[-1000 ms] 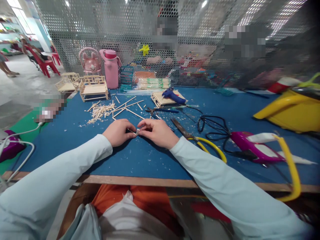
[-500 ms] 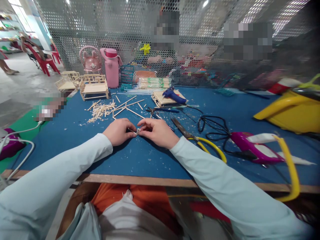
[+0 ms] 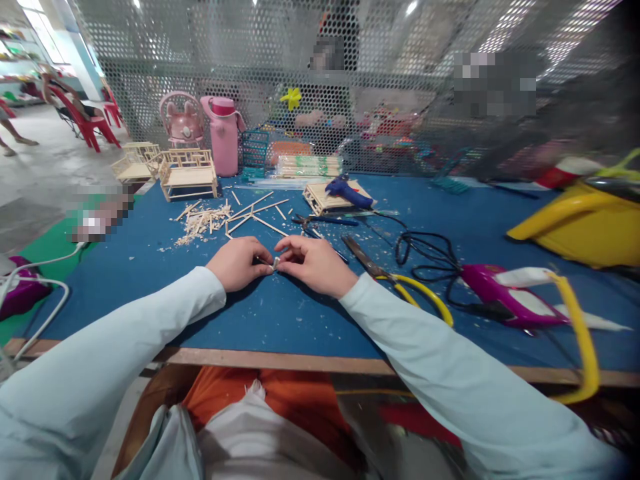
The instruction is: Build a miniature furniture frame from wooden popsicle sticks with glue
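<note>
Hands (image 3: 239, 265) still pinched on small pale piece (image 3: 276, 263), close together, background feet (image 3: 25, 141) shifted

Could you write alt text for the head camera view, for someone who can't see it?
Two bare hands, left and right, pinch small pale wooden pieces above a blue tabletop. Around them lie scattered sticks, yellow-handled scissors and pliers; behind stand miniature wooden furniture and a pink bottle.
</note>
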The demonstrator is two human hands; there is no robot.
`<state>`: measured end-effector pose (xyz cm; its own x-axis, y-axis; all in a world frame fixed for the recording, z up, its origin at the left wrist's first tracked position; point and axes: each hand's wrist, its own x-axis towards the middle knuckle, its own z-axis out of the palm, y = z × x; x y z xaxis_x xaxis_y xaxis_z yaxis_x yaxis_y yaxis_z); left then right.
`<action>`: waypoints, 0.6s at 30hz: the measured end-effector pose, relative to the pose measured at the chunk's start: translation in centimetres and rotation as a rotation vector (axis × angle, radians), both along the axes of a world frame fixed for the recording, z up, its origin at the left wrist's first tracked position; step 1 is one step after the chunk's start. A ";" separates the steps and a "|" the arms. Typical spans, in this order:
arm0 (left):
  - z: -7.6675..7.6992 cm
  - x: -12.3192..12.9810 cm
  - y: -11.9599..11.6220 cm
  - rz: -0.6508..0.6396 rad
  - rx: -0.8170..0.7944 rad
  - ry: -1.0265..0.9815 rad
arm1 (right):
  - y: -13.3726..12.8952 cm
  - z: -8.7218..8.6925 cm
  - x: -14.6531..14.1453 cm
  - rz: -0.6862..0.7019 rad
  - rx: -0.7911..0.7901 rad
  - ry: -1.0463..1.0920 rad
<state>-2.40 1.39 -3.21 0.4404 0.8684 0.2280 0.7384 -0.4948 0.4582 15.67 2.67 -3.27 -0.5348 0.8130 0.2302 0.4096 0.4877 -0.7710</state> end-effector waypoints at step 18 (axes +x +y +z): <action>-0.1 0.0 0.0 -0.013 0.012 -0.015 | -0.1 0.2 -0.2 -0.022 0.051 -0.029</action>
